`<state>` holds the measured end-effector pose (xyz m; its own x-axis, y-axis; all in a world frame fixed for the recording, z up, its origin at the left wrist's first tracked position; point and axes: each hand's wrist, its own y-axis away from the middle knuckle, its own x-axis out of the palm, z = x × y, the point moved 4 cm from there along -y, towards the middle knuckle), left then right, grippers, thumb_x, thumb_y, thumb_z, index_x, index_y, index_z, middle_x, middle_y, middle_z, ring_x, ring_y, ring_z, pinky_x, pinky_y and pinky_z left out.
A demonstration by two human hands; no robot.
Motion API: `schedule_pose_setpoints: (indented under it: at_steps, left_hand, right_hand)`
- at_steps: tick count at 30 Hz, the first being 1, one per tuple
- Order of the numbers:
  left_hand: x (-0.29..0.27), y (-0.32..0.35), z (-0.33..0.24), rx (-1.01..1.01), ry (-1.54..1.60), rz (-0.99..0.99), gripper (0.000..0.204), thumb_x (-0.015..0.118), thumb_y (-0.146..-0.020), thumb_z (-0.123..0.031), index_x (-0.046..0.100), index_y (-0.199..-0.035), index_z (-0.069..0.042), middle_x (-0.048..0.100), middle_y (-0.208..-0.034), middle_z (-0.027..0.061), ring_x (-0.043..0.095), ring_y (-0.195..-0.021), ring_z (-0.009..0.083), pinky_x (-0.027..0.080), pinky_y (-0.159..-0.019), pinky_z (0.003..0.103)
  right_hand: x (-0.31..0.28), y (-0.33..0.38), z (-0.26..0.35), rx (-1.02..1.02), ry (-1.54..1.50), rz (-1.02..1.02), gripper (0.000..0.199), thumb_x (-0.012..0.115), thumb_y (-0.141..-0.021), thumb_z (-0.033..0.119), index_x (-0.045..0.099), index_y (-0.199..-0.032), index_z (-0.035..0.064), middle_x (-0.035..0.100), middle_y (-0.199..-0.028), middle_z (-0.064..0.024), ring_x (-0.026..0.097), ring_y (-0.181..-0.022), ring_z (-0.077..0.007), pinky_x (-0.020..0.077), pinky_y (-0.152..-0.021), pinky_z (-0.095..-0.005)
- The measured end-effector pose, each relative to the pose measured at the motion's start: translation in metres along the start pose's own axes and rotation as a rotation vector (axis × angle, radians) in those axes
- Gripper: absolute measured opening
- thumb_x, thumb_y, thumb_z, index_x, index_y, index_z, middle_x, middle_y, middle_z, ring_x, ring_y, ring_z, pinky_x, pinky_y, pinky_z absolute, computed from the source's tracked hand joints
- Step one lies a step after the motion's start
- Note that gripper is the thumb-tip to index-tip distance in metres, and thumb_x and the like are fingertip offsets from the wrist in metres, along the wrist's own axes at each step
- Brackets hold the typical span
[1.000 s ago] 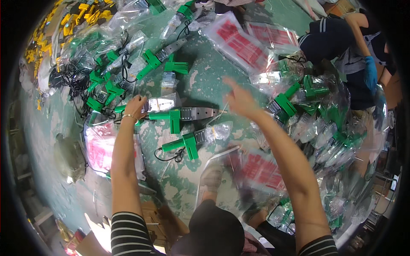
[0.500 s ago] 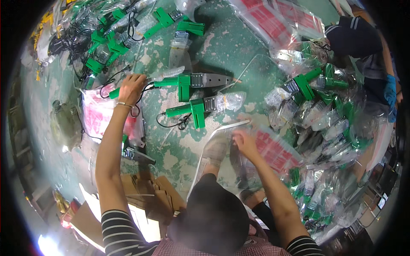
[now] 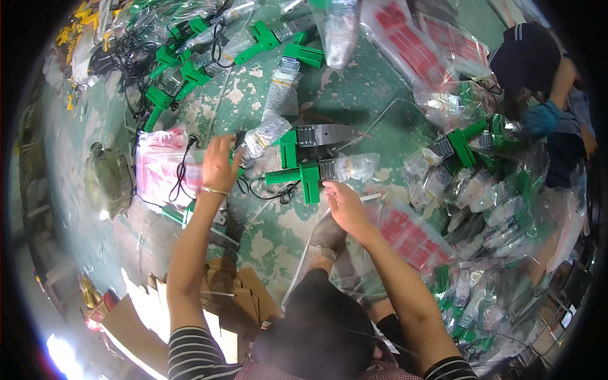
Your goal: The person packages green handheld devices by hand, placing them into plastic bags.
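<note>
1. Worn green-painted floor lay littered with bagged tools.
2. Left hand, at nine o'clock, closed its grip on a black cable plug.
3. Right hand rested open-fingered, holding nothing, beside the green T-shaped tool with metal plate at centre.
4. Judging by this, bagging came next, calling for a clear sleeve.

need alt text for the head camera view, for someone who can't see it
Seen from above, a person's left hand reaches to a black cord beside a bagged part, while the right hand rests near a green-handled tool on a worn green floor. More green tools, clear bags and red-printed packets lie all around; another person crouches at upper right.
</note>
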<state>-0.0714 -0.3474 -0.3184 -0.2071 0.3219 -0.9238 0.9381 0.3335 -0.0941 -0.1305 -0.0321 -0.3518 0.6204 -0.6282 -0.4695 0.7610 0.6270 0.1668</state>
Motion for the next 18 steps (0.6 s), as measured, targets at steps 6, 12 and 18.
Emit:
schedule_pose_setpoints:
  at_steps: [6, 12, 18]
  left_hand:
    - [0.033, 0.040, 0.020, -0.120, -0.419, 0.183, 0.068, 0.079, -0.065, -0.025, 0.048, -0.124, -0.010, 0.052, -0.118, 0.0058, 0.047, -0.114, 0.0301, 0.042, -0.092, 0.044]
    - [0.029, 0.027, 0.028, -0.082, -0.307, 0.073, 0.073, 0.082, -0.051, -0.022, 0.053, -0.116, -0.010, 0.056, -0.111, 0.0076, 0.042, -0.118, 0.0330, 0.024, -0.108, 0.055]
    - [-0.006, 0.053, -0.037, -0.090, -0.131, 0.069, 0.072, 0.082, -0.049, -0.023, 0.054, -0.114, -0.010, 0.056, -0.110, 0.0077, 0.042, -0.117, 0.0332, 0.024, -0.109, 0.053]
  right_hand:
    - [-0.002, -0.016, 0.010, 0.017, -0.074, -0.007, 0.031, 0.056, -0.084, 0.004, 0.055, -0.115, 0.0028, 0.064, -0.094, -0.0161, 0.062, -0.088, -0.0323, 0.0490, -0.080, -0.0403]
    - [-0.015, 0.002, 0.005, 0.002, -0.070, 0.012, 0.034, 0.054, -0.087, 0.005, 0.055, -0.120, 0.0049, 0.064, -0.099, -0.0155, 0.064, -0.086, -0.0265, 0.0506, -0.075, -0.0357]
    - [-0.064, -0.038, 0.039, 0.141, -0.219, 0.012, 0.036, 0.052, -0.093, 0.010, 0.047, -0.129, 0.0061, 0.067, -0.091, -0.0126, 0.067, -0.079, -0.0192, 0.0520, -0.070, -0.0318]
